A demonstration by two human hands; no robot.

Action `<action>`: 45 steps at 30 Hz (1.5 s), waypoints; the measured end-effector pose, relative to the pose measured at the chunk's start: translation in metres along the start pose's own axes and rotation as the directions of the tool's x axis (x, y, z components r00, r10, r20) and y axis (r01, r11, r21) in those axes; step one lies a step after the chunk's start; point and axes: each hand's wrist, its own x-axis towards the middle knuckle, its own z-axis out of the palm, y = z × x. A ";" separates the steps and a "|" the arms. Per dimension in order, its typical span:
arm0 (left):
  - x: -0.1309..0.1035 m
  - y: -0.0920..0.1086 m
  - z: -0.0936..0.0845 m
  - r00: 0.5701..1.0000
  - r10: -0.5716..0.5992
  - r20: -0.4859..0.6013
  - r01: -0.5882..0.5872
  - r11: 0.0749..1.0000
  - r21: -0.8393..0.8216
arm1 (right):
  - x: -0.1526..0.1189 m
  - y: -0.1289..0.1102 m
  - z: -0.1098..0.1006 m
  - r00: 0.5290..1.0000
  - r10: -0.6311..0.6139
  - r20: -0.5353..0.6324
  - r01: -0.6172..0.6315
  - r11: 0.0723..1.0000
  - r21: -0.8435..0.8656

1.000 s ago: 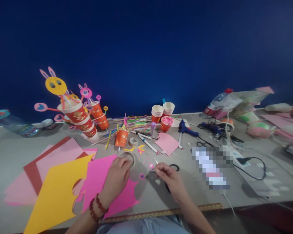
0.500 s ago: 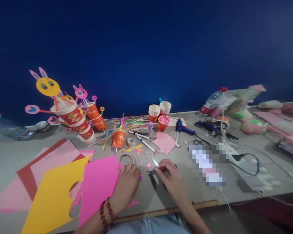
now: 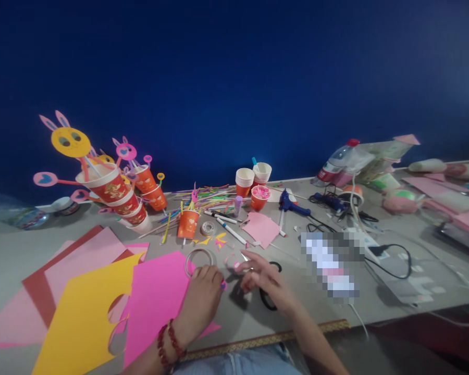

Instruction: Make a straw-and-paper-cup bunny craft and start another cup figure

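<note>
My left hand (image 3: 204, 290) is closed at the right edge of a bright pink paper sheet (image 3: 156, 302). A small pink paper piece with a blue-purple middle (image 3: 223, 286) peeks out beside its fingertips; the rest is hidden. A roll of tape (image 3: 198, 251) lies just beyond those knuckles. Over a pair of scissors with black handles (image 3: 266, 301) hovers my right hand (image 3: 263, 277), fingers apart, with nothing visible in them. The hand covers the middle of the scissors. Small pink and yellow paper scraps (image 3: 220, 242) are scattered ahead of both hands.
Decorated paper cups (image 3: 108, 190) with rabbit faces stand at the left. Yellow paper (image 3: 82, 312) lies in front of them. A blue glue gun (image 3: 293, 203), markers (image 3: 231, 230) and stacked cups (image 3: 244, 179) are farther back. A blurred-out device (image 3: 330, 265) and cables are on the right.
My right hand has lifted and opened its fingers, uncovering the black scissor handles on the table. My left hand stays nearly still. The view has shifted slightly.
</note>
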 end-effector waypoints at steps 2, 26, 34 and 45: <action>0.000 0.000 0.002 1.000 -0.006 -0.011 0.005 1.000 -0.031 | 0.001 -0.001 -0.001 0.998 0.000 -0.064 -0.010 0.987 -0.158; 0.007 0.020 -0.034 0.953 0.053 0.297 0.289 -0.447 -0.847 | -0.001 -0.014 0.033 0.992 -0.104 0.078 0.074 0.945 0.318; 0.006 0.017 -0.031 0.955 0.058 0.291 0.285 -0.451 -0.846 | 0.000 -0.015 0.026 0.991 -0.048 0.121 0.004 0.939 0.343; -0.001 0.015 -0.034 0.896 0.112 0.429 0.431 -0.450 -0.782 | 0.001 -0.027 0.015 0.984 -0.074 0.161 0.073 0.997 0.012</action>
